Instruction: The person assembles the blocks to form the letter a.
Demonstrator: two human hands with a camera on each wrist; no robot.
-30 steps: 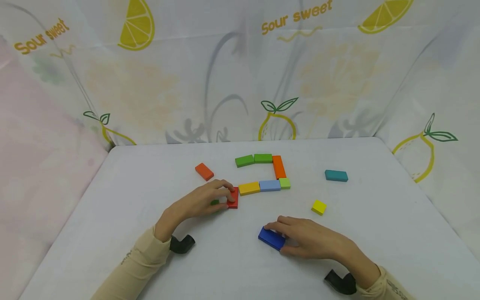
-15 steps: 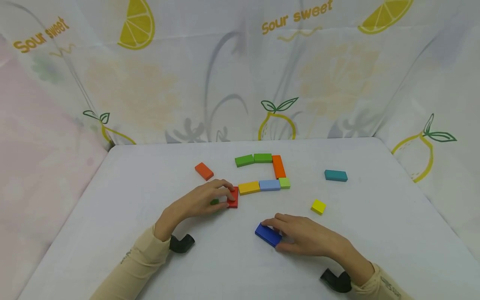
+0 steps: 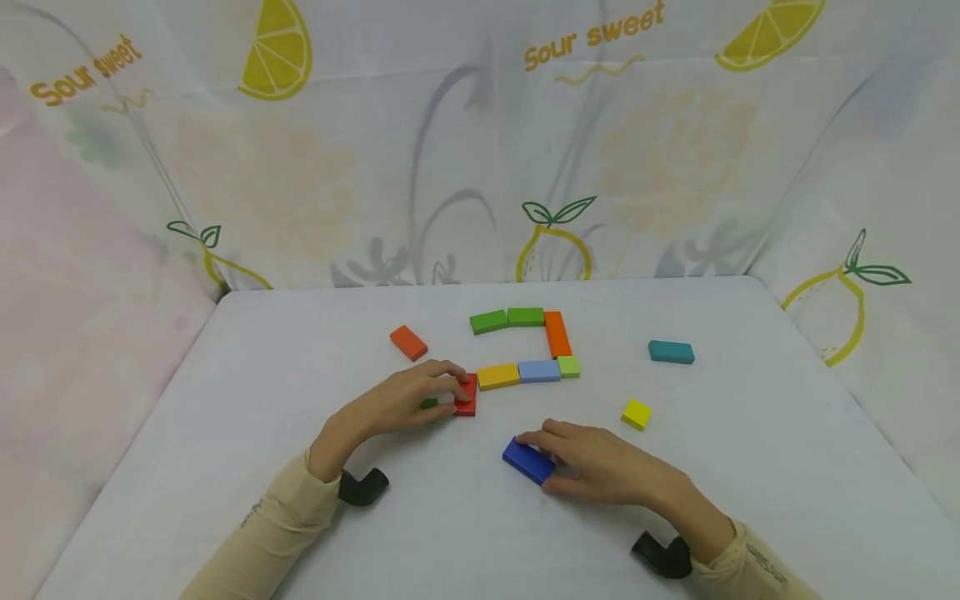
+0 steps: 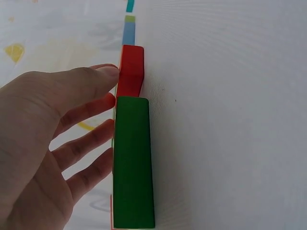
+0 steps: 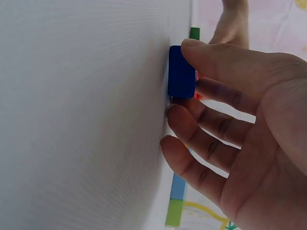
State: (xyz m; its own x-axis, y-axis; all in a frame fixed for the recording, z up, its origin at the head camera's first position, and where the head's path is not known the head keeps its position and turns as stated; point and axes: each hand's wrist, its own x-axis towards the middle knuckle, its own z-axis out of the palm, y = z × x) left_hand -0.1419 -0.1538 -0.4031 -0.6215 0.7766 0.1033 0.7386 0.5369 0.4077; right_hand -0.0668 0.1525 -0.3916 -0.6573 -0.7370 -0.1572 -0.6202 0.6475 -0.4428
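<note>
In the head view my left hand [image 3: 401, 398] holds a red block [image 3: 468, 408] at the left end of a row, beside a yellow-orange block [image 3: 498, 377]. The left wrist view has the thumb against the red block's side and a dark green block [image 4: 133, 163] close by, mostly hidden under the hand from above. My right hand [image 3: 611, 462] pinches a dark blue block [image 3: 528, 461] on the white table, nearer the front. It lies at a slant, thumb on one end and fingers at the other.
The row continues with light blue [image 3: 538, 372] and light green [image 3: 568, 367] blocks, then turns up along an orange block [image 3: 557, 334] to two green blocks [image 3: 526, 317]. Loose around it lie an orange-red block [image 3: 408, 342], a teal block [image 3: 671, 352] and a yellow block [image 3: 637, 414].
My right hand has slid the dark blue block leftward and slightly away from me, toward the red block. The left hand has stayed in place on the red block.
</note>
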